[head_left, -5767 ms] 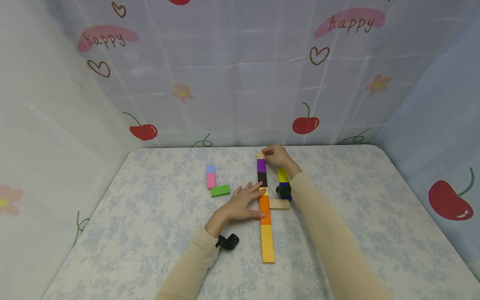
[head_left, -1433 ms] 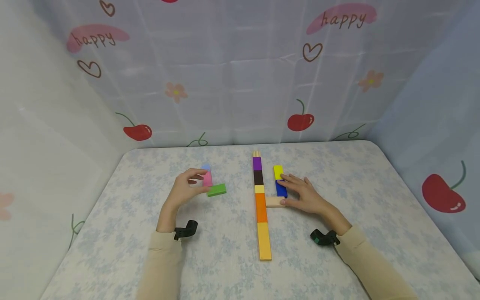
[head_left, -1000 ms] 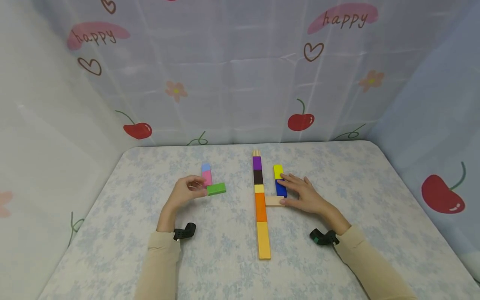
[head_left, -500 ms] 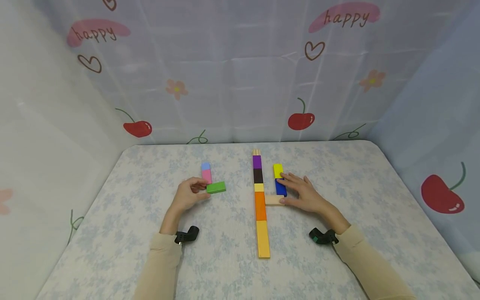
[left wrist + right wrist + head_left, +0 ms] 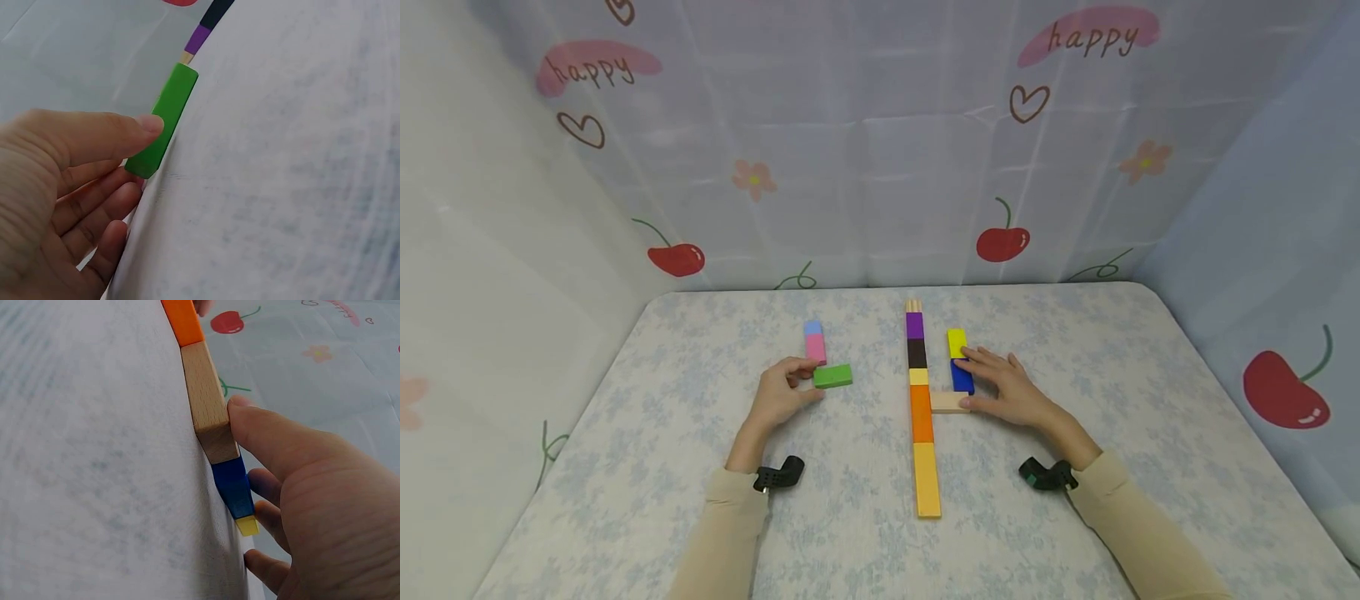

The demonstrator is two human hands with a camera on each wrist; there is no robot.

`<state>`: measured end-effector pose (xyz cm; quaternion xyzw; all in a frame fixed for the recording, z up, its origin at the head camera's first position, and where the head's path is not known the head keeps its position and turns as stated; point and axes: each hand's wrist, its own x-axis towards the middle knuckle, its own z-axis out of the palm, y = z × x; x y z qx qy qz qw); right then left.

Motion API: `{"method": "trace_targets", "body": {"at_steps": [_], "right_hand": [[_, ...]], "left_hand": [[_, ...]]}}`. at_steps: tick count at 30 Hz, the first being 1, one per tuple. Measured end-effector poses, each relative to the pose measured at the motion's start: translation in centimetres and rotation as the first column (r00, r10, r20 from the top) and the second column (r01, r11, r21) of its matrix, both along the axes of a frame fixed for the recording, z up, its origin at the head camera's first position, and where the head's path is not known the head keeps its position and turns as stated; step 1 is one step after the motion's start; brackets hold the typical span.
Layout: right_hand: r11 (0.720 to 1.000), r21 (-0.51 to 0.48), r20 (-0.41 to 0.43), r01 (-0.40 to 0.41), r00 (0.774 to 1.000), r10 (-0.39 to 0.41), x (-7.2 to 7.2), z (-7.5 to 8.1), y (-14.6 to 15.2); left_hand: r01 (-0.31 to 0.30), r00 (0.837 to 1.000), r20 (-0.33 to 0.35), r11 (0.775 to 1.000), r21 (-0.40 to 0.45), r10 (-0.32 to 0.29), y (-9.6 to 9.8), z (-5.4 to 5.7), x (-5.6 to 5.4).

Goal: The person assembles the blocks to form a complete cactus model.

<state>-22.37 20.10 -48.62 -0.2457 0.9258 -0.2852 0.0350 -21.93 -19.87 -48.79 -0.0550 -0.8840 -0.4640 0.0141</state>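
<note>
While the right hand (image 5: 1011,392) lies spread, the left hand (image 5: 780,392) pinches the green block (image 5: 833,377).
Right of the orange block (image 5: 922,414), the former touches the wooden block (image 5: 946,403); left of it, beyond the green block, the pink block (image 5: 816,349) has slid farther off, perhaps evening both sides.

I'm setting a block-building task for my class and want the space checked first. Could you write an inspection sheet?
Surface: pale, blue-mottled table.
Job's things: green block by pink block, light-blue block behind; row of coloured blocks, wood block at its right side, blue block and yellow block beyond.
Clutter: nothing seen.
Grips: left grip pinches green block's left end; right grip lies at wood block and blue block, not curled round either.
Cables: perhaps one, a dark line beneath right sleeve; too unclear to tell.
Surroundings: cloth walls, printed with cherries and hearts.
</note>
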Motion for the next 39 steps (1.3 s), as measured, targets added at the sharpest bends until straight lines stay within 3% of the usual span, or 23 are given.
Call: {"method": "trace_targets", "body": {"at_steps": [27,39], "right_hand": [[1.000,-0.020,-0.002,-0.012,1.000,0.011,-0.01,0.05,0.07],[1.000,-0.018,-0.004,-0.023,1.000,0.023,0.08,0.20,0.07]], "left_hand": [[-0.062,0.998,-0.002,0.997,-0.044,0.062,0.61,-0.22,-0.06],[-0.082,0.996,0.038,0.997,0.004,0.082,0.60,0.29,-0.13]]}}
